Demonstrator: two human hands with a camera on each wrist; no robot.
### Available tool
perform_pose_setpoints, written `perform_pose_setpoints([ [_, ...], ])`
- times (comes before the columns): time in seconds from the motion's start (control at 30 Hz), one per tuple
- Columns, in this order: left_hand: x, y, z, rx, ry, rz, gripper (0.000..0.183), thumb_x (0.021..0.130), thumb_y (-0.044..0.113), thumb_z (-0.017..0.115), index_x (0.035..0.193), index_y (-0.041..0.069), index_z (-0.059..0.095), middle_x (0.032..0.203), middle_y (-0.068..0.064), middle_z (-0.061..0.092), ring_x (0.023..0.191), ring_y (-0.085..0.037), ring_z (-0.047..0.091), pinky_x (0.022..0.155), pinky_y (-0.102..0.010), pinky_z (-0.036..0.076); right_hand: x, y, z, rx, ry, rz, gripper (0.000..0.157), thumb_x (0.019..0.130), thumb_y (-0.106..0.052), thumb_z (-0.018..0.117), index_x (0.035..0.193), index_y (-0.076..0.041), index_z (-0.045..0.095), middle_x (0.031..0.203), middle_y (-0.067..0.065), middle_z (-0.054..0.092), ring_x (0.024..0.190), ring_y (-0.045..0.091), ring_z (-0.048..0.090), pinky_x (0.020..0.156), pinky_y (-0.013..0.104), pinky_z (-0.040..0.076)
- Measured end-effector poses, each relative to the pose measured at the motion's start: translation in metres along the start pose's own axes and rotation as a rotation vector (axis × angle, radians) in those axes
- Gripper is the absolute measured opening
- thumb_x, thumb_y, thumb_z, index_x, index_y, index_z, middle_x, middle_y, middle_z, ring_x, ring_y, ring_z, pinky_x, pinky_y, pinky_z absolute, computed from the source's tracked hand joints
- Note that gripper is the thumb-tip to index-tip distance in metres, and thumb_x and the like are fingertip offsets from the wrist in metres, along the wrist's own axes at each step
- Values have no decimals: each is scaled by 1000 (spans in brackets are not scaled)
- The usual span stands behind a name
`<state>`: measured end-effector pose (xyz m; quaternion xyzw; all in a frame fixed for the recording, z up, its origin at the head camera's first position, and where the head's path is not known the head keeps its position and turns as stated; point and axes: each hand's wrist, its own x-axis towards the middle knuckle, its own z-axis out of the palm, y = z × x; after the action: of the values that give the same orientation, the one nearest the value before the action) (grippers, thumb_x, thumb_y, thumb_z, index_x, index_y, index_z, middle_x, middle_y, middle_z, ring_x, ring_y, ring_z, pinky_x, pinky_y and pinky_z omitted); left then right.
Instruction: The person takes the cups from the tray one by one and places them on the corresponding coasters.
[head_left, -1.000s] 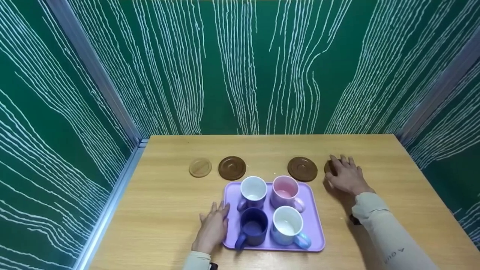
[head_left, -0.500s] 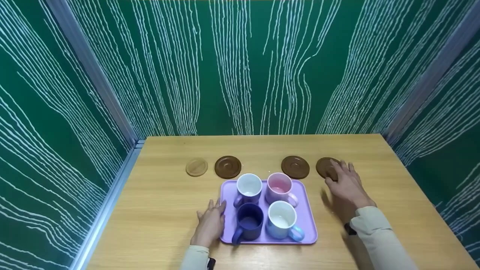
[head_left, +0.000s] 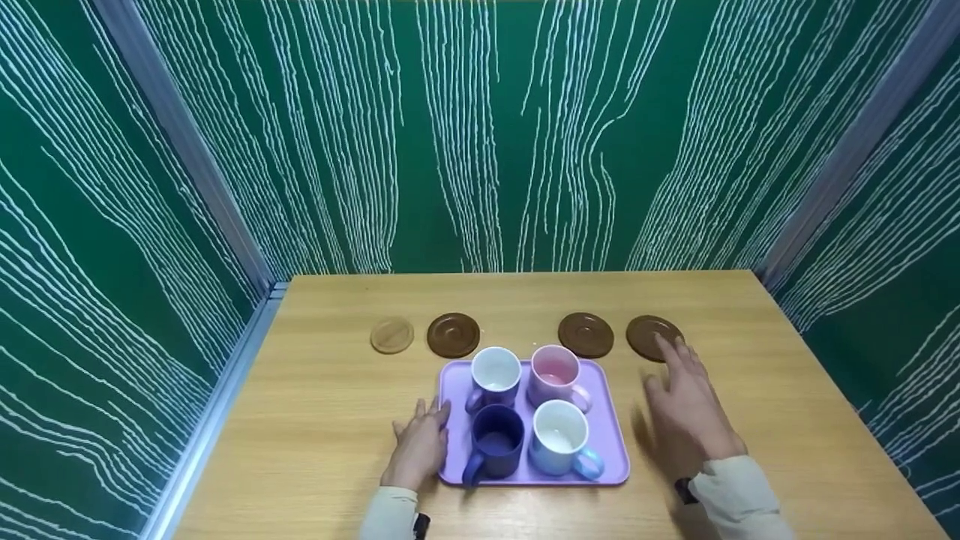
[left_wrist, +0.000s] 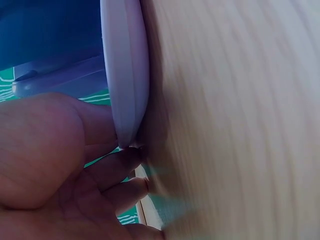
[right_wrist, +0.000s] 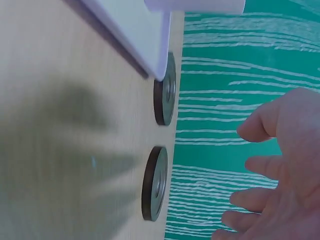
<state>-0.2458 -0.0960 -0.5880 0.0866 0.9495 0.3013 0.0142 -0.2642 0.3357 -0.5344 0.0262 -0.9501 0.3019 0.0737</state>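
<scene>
My left hand (head_left: 418, 450) rests at the left edge of a lilac tray (head_left: 615, 457), touching its rim, fingers spread and mostly straight. On the tray stand a dark blue mug (head_left: 498, 442), a light blue mug (head_left: 555, 454) with a white inside, a pink mug (head_left: 551, 386) and a purple mug (head_left: 496, 375) with a white inside. My right hand (head_left: 690, 409) hovers over the table right of the tray, holding nothing. Its fingers reach toward a dark brown round coaster (head_left: 646, 336); the right wrist view shows a gap between hand and coaster (right_wrist: 156, 184).
Behind the tray lie another dark coaster (head_left: 585, 335), a third dark coaster (head_left: 453, 335) and a smaller pale wooden coaster (head_left: 391, 335). Green walls with white lines enclose the wooden table (head_left: 315, 420) at the back and sides.
My right hand has let go of the rightmost dark coaster and drawn back toward me, uncovering it. My left hand stays at the tray's edge. The head view has shifted slightly.
</scene>
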Motion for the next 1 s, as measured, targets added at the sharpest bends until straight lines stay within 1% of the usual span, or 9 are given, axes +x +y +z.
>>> perform_pose_setpoints([
  [0.17, -1, 0, 0, -1, -7, -7, 46, 99, 6, 61, 145, 2, 58, 155, -22, 48, 149, -51, 33, 106, -88, 13, -24, -8, 19, -29, -51, -10, 69, 106, -30, 53, 164, -7, 24, 167, 34, 12, 150, 58, 19, 116, 75, 20],
  [0.27, -2, 1, -1, 0, -12, -17, 46, 100, 6, 61, 146, 2, 58, 156, -21, 47, 150, -50, 32, 107, -88, 12, -36, -12, 34, -60, -64, -30, 65, 105, -25, 55, 162, -4, 30, 164, 36, 18, 148, 59, 25, 117, 72, 23],
  [0.4, -2, 0, 0, 1, -7, -11, 46, 100, 6, 60, 146, 2, 58, 156, -21, 47, 150, -50, 31, 107, -88, 12, -47, -17, 50, -91, -40, -81, 62, 100, -13, 61, 157, 0, 39, 158, 40, 29, 142, 60, 35, 114, 71, 31],
  [0.53, -2, 0, 2, 6, 12, -2, 45, 99, 5, 61, 144, 2, 59, 154, -21, 50, 148, -51, 34, 106, -88, 13, -55, -21, 61, -114, -40, -136, 59, 99, -11, 63, 153, 2, 45, 153, 42, 37, 138, 60, 42, 112, 68, 36],
  [0.63, -2, -1, 3, 3, 18, -4, 45, 98, 5, 62, 143, 2, 60, 153, -21, 51, 148, -51, 34, 106, -89, 13, -57, -23, 68, -124, -64, -158, 58, 99, -11, 64, 152, 2, 46, 152, 42, 38, 138, 59, 43, 113, 68, 36],
  [0.7, -2, -1, 4, -1, 9, -6, 45, 99, 6, 61, 144, 2, 59, 154, -21, 50, 149, -50, 33, 106, -88, 12, -59, -24, 72, -129, -85, -156, 57, 100, -12, 64, 152, 2, 46, 152, 42, 39, 139, 58, 42, 114, 67, 35],
  [0.9, -1, -1, 3, -14, -2, -6, 46, 99, 6, 61, 145, 1, 58, 155, -21, 49, 150, -50, 31, 107, -88, 10, -61, -24, 80, -158, -149, -107, 54, 102, -15, 59, 153, 0, 46, 156, 36, 38, 144, 56, 37, 116, 67, 33],
  [1.0, -1, -1, 2, -15, -2, -10, 46, 100, 6, 61, 145, 1, 58, 155, -21, 48, 150, -50, 31, 107, -88, 10, -62, -23, 82, -176, -162, -102, 52, 103, -15, 56, 152, 0, 48, 157, 33, 40, 143, 58, 36, 115, 69, 33],
])
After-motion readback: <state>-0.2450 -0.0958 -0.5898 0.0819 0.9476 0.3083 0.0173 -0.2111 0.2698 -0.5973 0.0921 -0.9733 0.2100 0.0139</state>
